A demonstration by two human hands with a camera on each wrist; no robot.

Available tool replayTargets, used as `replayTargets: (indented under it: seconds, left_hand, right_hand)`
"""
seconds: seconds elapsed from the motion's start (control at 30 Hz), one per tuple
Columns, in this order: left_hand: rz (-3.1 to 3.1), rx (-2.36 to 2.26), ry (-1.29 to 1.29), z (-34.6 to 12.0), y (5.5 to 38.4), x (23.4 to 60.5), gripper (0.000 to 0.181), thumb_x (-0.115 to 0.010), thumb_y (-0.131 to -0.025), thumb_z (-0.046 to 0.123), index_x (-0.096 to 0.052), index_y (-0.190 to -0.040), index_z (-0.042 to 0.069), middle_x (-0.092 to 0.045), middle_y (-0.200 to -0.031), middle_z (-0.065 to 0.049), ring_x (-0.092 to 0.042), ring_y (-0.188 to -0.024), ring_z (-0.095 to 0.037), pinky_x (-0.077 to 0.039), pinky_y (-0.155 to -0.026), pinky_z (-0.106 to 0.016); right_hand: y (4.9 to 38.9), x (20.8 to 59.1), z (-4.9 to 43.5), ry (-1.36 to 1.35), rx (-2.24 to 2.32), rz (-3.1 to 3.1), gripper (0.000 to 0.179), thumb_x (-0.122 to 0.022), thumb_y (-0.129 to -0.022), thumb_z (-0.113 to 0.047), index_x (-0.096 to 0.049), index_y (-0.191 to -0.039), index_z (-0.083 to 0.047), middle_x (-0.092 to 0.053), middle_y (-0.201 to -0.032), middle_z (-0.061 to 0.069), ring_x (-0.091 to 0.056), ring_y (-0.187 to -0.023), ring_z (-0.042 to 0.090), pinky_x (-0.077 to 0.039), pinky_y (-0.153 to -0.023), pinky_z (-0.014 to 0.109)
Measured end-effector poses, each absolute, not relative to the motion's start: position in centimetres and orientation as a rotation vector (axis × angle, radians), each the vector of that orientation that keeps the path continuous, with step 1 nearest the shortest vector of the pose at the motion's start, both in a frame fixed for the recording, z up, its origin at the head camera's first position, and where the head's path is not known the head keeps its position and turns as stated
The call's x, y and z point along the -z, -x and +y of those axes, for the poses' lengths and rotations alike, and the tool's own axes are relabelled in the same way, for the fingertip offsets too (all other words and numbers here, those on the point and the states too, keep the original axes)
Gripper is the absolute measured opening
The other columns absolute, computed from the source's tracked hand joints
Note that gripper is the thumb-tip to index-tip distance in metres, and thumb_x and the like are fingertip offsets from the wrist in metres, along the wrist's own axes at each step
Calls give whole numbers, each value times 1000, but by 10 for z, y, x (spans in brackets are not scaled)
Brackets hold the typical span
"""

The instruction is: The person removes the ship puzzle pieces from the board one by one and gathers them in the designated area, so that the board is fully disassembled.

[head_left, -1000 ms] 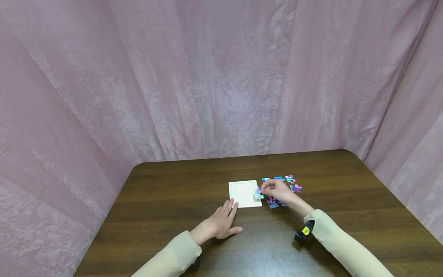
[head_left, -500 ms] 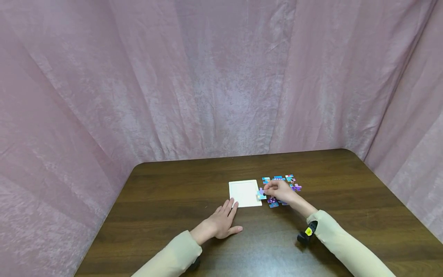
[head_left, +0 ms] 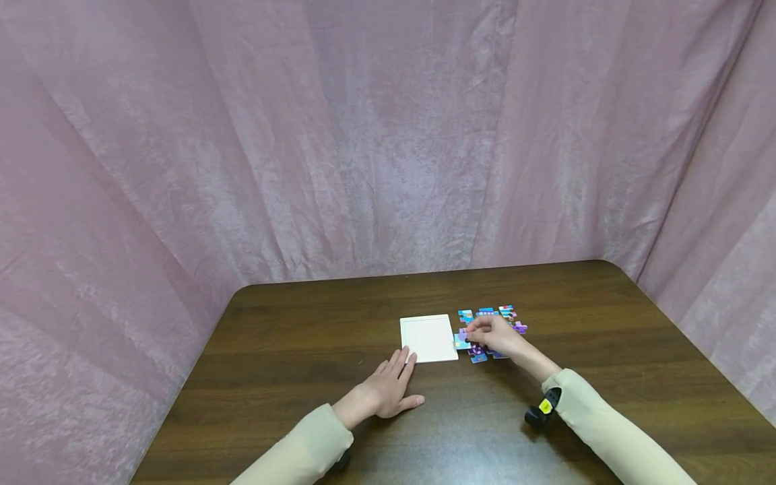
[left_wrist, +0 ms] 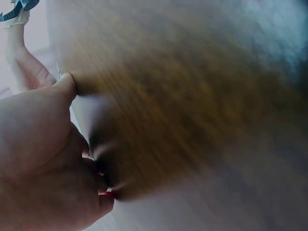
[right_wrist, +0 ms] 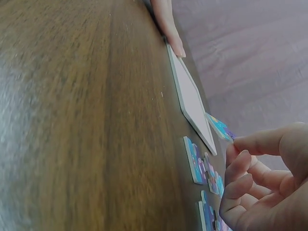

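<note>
With thumb and forefinger, my right hand [head_left: 494, 335] pinches a light blue and purple jigsaw piece [right_wrist: 220, 127] just off the right edge of a white puzzle tray [head_left: 428, 338]. In the right wrist view the piece is tilted above the tray's rim. Flat and with fingers spread, my left hand [head_left: 391, 385] rests on the table, its fingertips touching the tray's near left corner. Several loose jigsaw pieces [head_left: 478, 358] lie on the table under and around my right hand, which hides some of them.
The brown wooden table [head_left: 303, 337] reaches back to a pink curtain [head_left: 376, 168]. A black wrist camera [head_left: 539, 412] hangs below my right sleeve. More pieces [head_left: 506, 311] lie to the right of the tray.
My right hand has moved slightly to the right with the jigsaw piece, from over the tray's right edge to beside it. The left hand has stayed in place.
</note>
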State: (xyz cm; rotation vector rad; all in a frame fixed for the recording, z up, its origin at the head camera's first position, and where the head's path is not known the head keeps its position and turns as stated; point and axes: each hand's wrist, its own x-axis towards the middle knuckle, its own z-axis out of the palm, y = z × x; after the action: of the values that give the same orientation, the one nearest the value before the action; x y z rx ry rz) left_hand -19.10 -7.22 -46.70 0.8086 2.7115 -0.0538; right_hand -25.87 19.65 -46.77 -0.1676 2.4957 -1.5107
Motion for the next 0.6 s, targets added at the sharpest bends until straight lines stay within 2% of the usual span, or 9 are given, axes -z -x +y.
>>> replayTargets:
  seconds: [0.3,0.6]
  left_hand:
    - [2716,62,-816,-72,191,466,80,-38,-98,58,-16,-155,6,-13,-162,-15,-17,-150,-28,-26,-118,-40]
    - [2704,14,-832,-73,190,466,79,-39,-99,55,-15,-154,4,-12,-162,-17,-16,-150,-30,-26,-118,-42]
  right_hand:
    - [256,468,203,179,1509,2499,16,-65,-89,-10,-63,-98,4,-61,-72,-2,-52,-68,10,-44,-63,26]
    - [254,472,211,190,1513,2517,18,-66,-88,-9,-63,-97,6,-65,-75,-2,-54,-68,9,-45,-62,24]
